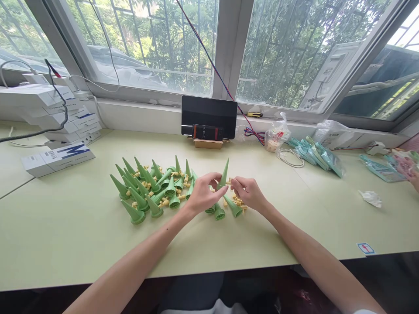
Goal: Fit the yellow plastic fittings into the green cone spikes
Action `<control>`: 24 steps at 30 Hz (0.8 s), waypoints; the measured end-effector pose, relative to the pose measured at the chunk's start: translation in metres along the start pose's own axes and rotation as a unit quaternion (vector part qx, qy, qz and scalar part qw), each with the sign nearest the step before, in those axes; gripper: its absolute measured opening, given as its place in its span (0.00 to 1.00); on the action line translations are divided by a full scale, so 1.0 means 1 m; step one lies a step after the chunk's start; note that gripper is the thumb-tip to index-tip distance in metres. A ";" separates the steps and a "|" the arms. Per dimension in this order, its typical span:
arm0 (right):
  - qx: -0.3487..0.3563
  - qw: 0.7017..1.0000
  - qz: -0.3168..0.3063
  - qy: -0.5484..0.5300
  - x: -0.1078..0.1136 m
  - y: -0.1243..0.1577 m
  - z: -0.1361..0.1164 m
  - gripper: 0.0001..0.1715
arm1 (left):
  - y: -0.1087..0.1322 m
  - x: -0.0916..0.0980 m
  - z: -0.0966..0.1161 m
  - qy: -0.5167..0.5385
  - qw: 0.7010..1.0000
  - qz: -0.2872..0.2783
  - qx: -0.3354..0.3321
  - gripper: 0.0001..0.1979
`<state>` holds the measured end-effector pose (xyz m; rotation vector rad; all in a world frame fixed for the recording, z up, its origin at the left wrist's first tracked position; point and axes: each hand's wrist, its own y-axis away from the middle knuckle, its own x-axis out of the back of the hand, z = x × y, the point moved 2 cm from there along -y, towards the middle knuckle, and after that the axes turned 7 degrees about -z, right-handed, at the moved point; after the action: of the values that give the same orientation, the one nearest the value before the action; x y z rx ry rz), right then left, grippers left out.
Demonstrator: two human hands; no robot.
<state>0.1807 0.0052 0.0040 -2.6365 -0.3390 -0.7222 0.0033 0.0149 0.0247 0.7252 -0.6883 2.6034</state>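
My left hand [203, 195] is closed around a green plastic cone spike [224, 173] whose tip points up. My right hand [249, 192] pinches a small yellow valve piece [229, 180] against the cone's side. A heap of several more green cones [149, 188] with yellow pieces lies on the pale green table [81, 218] just left of my hands. A few more cones [233, 206] and yellow pieces lie under and between my hands.
A dark tablet [209, 115] leans at the window sill with a small device [207, 132] in front. White boxes [55, 115] are stacked at the far left. Teal packets [316, 155], plastic bags [276, 135] and a coiled cord sit at the right. Another person's hand [413, 172] shows at the right edge.
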 end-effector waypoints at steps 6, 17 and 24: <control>-0.003 1.000 0.001 -0.002 0.000 -0.001 -0.001 0.30 | -0.001 0.001 -0.001 0.037 0.999 -0.023 0.030 0.11; 0.014 1.000 -0.021 -0.001 -0.001 -0.001 -0.002 0.26 | -0.001 0.004 0.007 0.228 0.966 -0.094 0.082 0.10; 0.067 0.998 0.004 -0.014 0.001 0.000 -0.010 0.13 | -0.002 0.004 -0.001 0.231 0.964 -0.079 0.106 0.11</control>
<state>0.1771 0.0009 0.0118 -2.5226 -0.3718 -0.6366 0.0008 0.0184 0.0266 0.1941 -0.2054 2.5766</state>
